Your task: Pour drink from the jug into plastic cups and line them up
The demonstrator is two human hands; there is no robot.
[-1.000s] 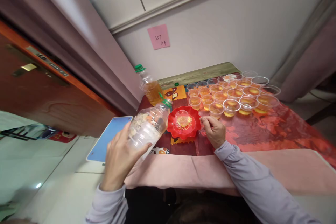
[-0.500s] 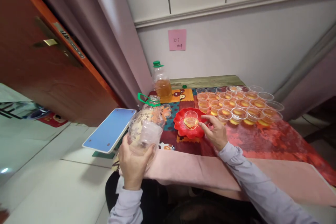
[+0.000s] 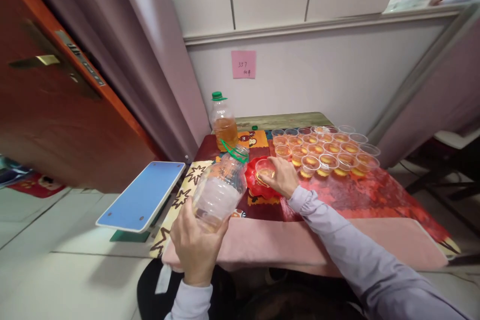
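Note:
My left hand (image 3: 198,237) is wrapped round the lower part of a large clear plastic bottle (image 3: 219,190). The uncapped bottle leans to the right, with a green carrying ring at its neck and a little liquid near its base. Just right of its mouth, a clear plastic cup (image 3: 264,166) stands in a red scalloped dish (image 3: 253,187). My right hand (image 3: 283,177) grips this cup at its right side, thumb in front and fingers behind. How much liquid the cup holds is hard to make out.
Rows of several clear cups (image 3: 328,160) with amber liquid cover the table's right side. A capped bottle (image 3: 225,127) of amber liquid stands at the back left, near a loose green cap (image 3: 255,128). A pink cloth (image 3: 300,242) lines the front edge; a blue stool (image 3: 142,195) is left.
The bottle in my left hand has tipped to the right, its mouth now closer to the dish. My right hand has moved left and closed on the cup. The view has shifted slightly right.

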